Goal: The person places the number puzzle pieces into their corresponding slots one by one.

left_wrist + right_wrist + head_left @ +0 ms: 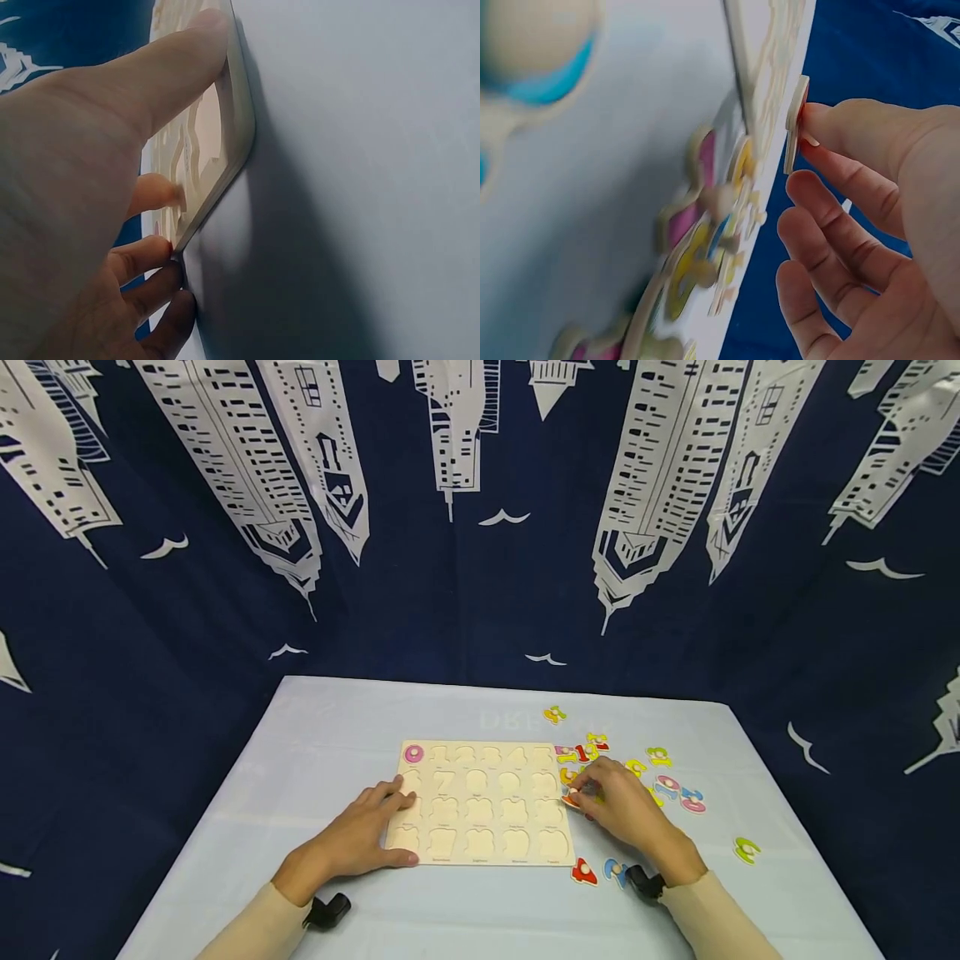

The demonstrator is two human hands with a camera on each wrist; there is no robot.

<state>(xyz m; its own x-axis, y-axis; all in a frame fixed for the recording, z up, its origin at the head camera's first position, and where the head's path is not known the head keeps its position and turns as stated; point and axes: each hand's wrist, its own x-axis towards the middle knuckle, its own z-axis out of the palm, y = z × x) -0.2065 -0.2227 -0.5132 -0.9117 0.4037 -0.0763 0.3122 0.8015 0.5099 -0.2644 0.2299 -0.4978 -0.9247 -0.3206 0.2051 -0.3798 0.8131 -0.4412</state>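
A pale wooden puzzle board [459,823] with several rows of cut-out recesses lies on the table. A pink ring-shaped piece [414,753] sits in its top left recess. My left hand [352,833] rests spread along the board's left side, thumb on the near left corner and fingertips at the edge. Just over the board's right edge, my right hand [621,806] pinches a red-orange puzzle piece [796,124] between thumb and index finger. In the right wrist view that piece stands off the table, with its other fingers loosely bent below.
Loose knobbed puzzle pieces lie right of the board, among them a red piece [584,872], a blue piece [616,871] and a green piece [746,850]. A yellow piece [554,715] lies beyond the board. A dark blue printed cloth [450,602] hangs behind the white table [337,718].
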